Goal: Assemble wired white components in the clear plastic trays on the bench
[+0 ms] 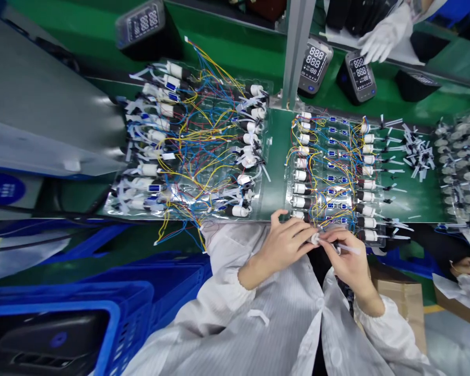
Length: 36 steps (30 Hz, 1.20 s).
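Just in front of the bench edge, my left hand (288,241) pinches a small white round part (315,238) between thumb and fingers. My right hand (347,256) meets it from the other side, its fingers closed on a short white tube piece (349,249) whose end sticks out past them. Where the two parts touch is hidden by my fingertips. Beyond my hands lies a clear plastic tray (323,209) with rows of small white-and-black cylinders, some with white tubes, and yellow, red and blue wires.
A fuller wired tray (203,156) is at left. Loose black-and-white tube pieces (418,151) lie right, beside another tray (464,162). Behind a metal post (297,52), a co-worker's gloved hand (389,34) touches a display device (358,75). Blue crates (133,297) stand lower left.
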Motion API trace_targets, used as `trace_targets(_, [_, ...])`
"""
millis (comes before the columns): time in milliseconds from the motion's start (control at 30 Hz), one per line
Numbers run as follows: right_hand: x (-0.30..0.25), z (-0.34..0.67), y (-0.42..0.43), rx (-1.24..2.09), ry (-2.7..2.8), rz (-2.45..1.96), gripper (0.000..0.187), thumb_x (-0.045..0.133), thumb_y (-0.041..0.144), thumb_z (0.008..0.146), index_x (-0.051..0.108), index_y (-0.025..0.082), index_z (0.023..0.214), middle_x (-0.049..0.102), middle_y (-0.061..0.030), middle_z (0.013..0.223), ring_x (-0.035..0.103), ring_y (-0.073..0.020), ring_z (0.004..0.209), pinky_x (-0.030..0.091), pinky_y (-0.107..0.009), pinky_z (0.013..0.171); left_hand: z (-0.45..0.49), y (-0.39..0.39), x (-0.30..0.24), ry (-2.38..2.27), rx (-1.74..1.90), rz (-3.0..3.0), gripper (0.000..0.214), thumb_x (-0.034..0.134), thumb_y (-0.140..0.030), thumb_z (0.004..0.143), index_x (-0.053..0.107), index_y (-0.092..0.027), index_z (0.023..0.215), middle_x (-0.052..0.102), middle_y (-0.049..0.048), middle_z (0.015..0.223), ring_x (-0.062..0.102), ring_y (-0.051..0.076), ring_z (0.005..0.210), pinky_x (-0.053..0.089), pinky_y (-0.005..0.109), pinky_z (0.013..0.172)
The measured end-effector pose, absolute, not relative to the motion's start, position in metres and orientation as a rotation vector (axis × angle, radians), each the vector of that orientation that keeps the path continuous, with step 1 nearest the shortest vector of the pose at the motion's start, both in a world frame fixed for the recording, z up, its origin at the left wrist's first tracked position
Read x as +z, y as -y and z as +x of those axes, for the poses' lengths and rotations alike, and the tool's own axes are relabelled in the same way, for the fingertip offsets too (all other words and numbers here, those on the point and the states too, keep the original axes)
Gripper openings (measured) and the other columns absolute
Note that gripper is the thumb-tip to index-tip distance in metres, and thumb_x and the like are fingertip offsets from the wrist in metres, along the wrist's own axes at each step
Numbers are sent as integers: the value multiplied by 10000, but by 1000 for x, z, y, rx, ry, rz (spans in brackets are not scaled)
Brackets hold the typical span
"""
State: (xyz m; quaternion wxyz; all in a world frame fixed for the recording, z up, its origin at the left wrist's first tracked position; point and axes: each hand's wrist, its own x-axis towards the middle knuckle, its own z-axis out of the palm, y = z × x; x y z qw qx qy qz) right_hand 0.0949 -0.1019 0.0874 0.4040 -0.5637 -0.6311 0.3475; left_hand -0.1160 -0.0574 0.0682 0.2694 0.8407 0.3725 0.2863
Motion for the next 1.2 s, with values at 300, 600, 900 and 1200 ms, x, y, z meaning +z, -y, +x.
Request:
trace_targets(300, [82,94,95,817,1696,-1349,169,712,113,928,651,270,932,765,-5,900,744,-202,840,602,-364,774,-116,53,61,-973,766,2327,220,595,-367,1091,684,-202,1208,763,18,959,618,188,970,221,498,1047])
trace_targets(600, [80,99,90,898,1734,-1333,146,710,141,947,671,273,899,769,-10,877,742,-211,811,600,-369,734,-116,53,61,-992,750,2347,232,559,-367,1106,688,-190,1184,764,19,930,619,191,939,248,502,1021])
trace_targets(900, [94,100,93,801,1838,-1370,135,690,147,957,643,265,1003,750,-12,908,741,-193,838,612,-332,752,-117,59,50,-995,1008,2284,274,711,-393,1006,680,-257,1242,777,28,1077,674,218,1052,352,503,1062])
trace_targets(1200, [109,62,86,673,2229,-1318,395,566,97,926,669,308,1243,758,-49,1033,736,-259,953,658,-447,895,-145,63,87,-1367,796,2084,237,537,-224,1050,746,-201,1159,659,87,1031,623,233,967,535,392,855])
